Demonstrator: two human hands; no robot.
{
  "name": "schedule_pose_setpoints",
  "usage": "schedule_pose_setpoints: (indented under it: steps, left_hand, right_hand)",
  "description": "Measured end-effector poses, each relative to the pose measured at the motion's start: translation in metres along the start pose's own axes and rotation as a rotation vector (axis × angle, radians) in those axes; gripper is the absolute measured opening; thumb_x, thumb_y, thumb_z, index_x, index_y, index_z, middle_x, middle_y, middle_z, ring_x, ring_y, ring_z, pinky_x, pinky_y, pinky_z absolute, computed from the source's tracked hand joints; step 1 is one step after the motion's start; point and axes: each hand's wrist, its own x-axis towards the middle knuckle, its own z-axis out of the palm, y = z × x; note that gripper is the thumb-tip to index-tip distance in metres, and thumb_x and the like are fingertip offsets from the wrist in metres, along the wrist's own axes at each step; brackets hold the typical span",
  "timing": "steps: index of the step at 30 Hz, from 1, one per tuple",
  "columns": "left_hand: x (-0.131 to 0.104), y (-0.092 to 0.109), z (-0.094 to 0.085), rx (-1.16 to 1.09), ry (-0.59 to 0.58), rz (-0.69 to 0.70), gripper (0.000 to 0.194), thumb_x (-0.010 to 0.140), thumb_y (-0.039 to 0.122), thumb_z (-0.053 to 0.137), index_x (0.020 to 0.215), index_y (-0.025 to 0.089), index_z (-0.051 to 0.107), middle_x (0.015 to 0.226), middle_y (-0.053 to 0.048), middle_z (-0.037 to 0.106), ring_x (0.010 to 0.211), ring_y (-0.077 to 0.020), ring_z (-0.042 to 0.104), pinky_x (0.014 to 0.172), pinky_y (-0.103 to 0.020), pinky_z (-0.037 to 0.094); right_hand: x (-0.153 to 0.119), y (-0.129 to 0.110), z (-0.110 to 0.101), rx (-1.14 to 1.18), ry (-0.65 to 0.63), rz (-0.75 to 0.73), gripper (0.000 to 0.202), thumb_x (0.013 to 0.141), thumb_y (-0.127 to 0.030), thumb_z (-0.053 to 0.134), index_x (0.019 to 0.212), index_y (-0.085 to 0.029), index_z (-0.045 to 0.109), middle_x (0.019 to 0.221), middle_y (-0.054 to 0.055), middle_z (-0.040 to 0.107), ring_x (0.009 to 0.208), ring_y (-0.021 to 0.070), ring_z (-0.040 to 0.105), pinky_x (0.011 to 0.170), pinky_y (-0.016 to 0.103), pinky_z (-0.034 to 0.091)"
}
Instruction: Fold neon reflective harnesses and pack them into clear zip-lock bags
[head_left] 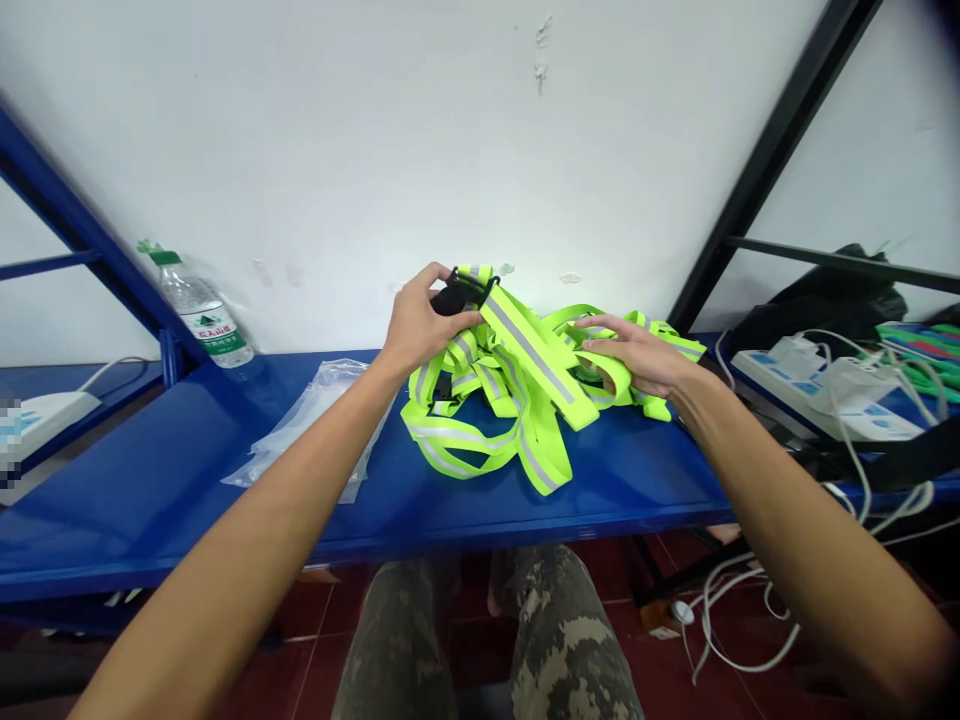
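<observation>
A tangle of neon-yellow straps [525,350] with silver reflective stripes lies on the blue tabletop [607,490]. My left hand [424,318] is closed on a black buckle [471,287] at the top of the pile, raising it above the other straps. A wide yellow band runs from this buckle down to the right. My right hand [634,355] is at the right part of the pile, fingers bent around a yellow strap loop, with the index finger over the straps. Clear plastic bags [322,415] lie flat left of the pile, partly behind my left forearm.
A water bottle [206,312] leans against the wall at the back left. Power strips [825,390] with white cables and a black bag [832,290] are at the right. Metal posts rise on both sides. Cables and a small brown bottle [664,617] are below.
</observation>
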Motion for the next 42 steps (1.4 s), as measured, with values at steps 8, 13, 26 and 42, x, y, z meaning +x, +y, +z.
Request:
schedule_pose_setpoints:
  steps: [8,13,26,42]
  left_hand:
    - [0.004,0.013,0.001,-0.055,0.056,0.026,0.045,0.072,0.032,0.072,0.110,0.021,0.053,0.088,-0.003,0.064,0.081,-0.0208,0.062,0.064,-0.035,0.055]
    - [-0.001,0.011,-0.003,-0.058,0.061,0.028,0.042,0.071,0.033,0.073,0.106,0.021,0.053,0.083,-0.002,0.064,0.078,-0.0196,0.062,0.064,-0.035,0.055]
    - [-0.012,-0.010,-0.011,-0.014,0.115,-0.035,0.047,0.067,0.042,0.076,0.101,0.022,0.052,0.081,-0.001,0.064,0.076,-0.0188,0.062,0.063,-0.032,0.053]
    - [-0.019,0.010,0.000,-0.092,0.127,0.020,0.045,0.077,0.040,0.069,0.114,0.023,0.050,0.090,-0.003,0.064,0.082,-0.0198,0.064,0.068,-0.034,0.055]
  right_hand:
    - [-0.011,-0.006,0.024,-0.349,-0.001,-0.282,0.049,0.072,-0.046,0.076,0.114,-0.023,0.071,0.125,0.009,0.066,0.113,0.0307,0.061,0.096,0.045,0.052]
    - [0.000,0.006,0.032,-0.349,0.154,-0.290,0.028,0.074,-0.026,0.065,0.099,-0.018,0.075,0.104,0.007,0.073,0.098,0.0277,0.067,0.090,0.043,0.052]
    - [0.000,0.026,-0.023,0.373,0.006,-0.001,0.031,0.061,-0.038,0.086,0.075,-0.017,0.068,0.069,0.002,0.066,0.065,0.0163,0.063,0.067,0.034,0.053]
    - [0.028,0.041,0.011,-0.232,0.229,0.078,0.025,0.062,-0.028,0.079,0.081,-0.015,0.070,0.076,0.010,0.072,0.072,0.0270,0.068,0.068,0.043,0.056]
